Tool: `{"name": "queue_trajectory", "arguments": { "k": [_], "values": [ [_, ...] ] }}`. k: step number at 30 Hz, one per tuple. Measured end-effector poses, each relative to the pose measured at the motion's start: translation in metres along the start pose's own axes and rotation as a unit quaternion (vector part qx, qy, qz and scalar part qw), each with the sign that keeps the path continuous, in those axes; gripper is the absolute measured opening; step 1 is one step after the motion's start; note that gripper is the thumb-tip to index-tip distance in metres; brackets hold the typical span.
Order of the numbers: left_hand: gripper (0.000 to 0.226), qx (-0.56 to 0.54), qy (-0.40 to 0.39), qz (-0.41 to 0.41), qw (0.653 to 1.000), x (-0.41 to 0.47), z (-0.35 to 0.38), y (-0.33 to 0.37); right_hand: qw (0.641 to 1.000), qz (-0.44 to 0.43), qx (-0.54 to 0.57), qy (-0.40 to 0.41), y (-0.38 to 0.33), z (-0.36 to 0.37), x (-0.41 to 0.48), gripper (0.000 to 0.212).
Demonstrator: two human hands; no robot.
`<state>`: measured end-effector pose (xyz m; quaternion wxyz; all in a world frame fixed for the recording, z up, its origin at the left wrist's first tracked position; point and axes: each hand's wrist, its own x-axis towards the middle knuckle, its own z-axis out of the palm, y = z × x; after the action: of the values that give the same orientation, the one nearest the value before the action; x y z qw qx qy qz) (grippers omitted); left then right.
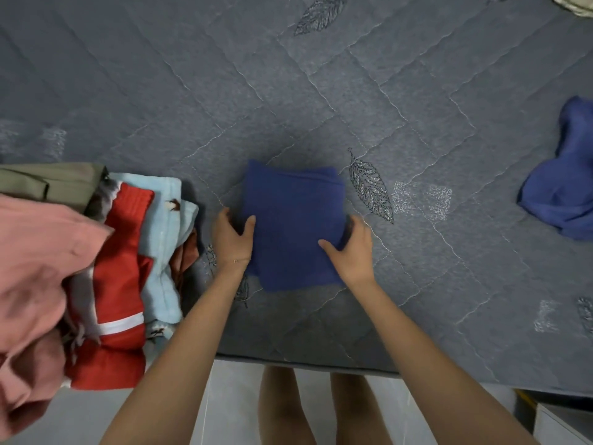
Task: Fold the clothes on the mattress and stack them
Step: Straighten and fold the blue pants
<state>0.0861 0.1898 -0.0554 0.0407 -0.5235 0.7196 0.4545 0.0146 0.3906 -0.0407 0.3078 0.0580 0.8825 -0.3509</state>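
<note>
Grey quilted mattress (321,91), near edge: folded blue garment (293,220) lying flat, long axis pointing away from body. Left hand (231,239) clamped on left edge, right hand (351,248) on right edge, thumbs on top. Clothes pile (122,252) just left, nearer left hand; probably carry leftward. Crumpled blue garment (564,194) far right, unfolded.

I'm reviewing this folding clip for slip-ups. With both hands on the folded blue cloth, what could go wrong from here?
1. The left hand and right hand pinch the folded dark blue cloth only at its side edges; lifted, its layers might sag open.
2. The loose heap of pink, red and light blue clothes hangs over the grey quilted mattress edge; another piece on top could tip it onto the pale tiled floor.
</note>
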Motion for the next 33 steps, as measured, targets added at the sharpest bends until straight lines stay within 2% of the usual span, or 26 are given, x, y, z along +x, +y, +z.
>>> {"name": "queue_trajectory", "arguments": {
  "k": [3, 6, 10, 13, 15, 17, 18, 20, 23, 28, 30, 31, 33],
  "values": [
    [0.057, -0.031, -0.049, -0.019, 0.998, -0.015, 0.004, -0.006, 0.986, 0.093, 0.13, -0.047, 0.004, 0.006, -0.005, 0.051],
    [0.063, -0.054, -0.088, -0.062, 0.993, -0.028, 0.01, -0.013, 0.972, 0.132, 0.177, -0.079, 0.009, 0.013, -0.012, 0.036],
    [0.044, -0.078, -0.14, -0.124, 0.979, -0.034, 0.009, -0.02, 0.956, 0.173, 0.216, -0.096, 0.011, 0.013, -0.019, 0.021],
    [0.034, -0.141, -0.186, -0.181, 0.955, -0.037, 0.003, -0.013, 0.939, 0.233, 0.235, -0.096, 0.005, 0.005, -0.02, 0.01],
    [0.02, -0.187, -0.193, -0.226, 0.936, -0.038, -0.004, -0.002, 0.917, 0.287, 0.257, -0.107, -0.006, -0.001, -0.019, 0.01],
    [0.008, -0.215, -0.195, -0.256, 0.922, -0.037, -0.01, 0.011, 0.891, 0.317, 0.3, -0.128, -0.021, -0.006, -0.013, 0.019],
    [0.01, -0.23, -0.194, -0.266, 0.916, -0.035, -0.013, 0.018, 0.872, 0.327, 0.337, -0.136, -0.029, -0.009, -0.01, 0.024],
    [0.018, -0.294, -0.173, -0.281, 0.897, -0.029, -0.016, 0.033, 0.836, 0.334, 0.41, -0.145, -0.047, -0.016, -0.001, 0.018],
    [0.021, -0.42, -0.141, -0.291, 0.848, -0.021, -0.017, 0.057, 0.803, 0.336, 0.475, -0.126, -0.072, -0.024, 0.01, 0.01],
    [0.035, -0.51, -0.12, -0.274, 0.806, -0.011, -0.006, 0.079, 0.752, 0.311, 0.573, -0.1, -0.088, -0.023, 0.025, 0.043],
    [0.027, -0.509, -0.095, -0.221, 0.826, -0.01, 0.001, 0.082, 0.766, 0.278, 0.578, -0.055, -0.088, -0.021, 0.031, 0.035],
    [0.023, -0.492, -0.083, -0.172, 0.849, -0.012, 0.004, 0.082, 0.792, 0.25, 0.556, -0.033, -0.087, -0.018, 0.033, 0.029],
    [0.027, -0.391, -0.076, -0.016, 0.917, -0.015, 0.008, 0.077, 0.886, 0.155, 0.438, -0.002, -0.087, -0.013, 0.033, 0.033]
  ]
}}
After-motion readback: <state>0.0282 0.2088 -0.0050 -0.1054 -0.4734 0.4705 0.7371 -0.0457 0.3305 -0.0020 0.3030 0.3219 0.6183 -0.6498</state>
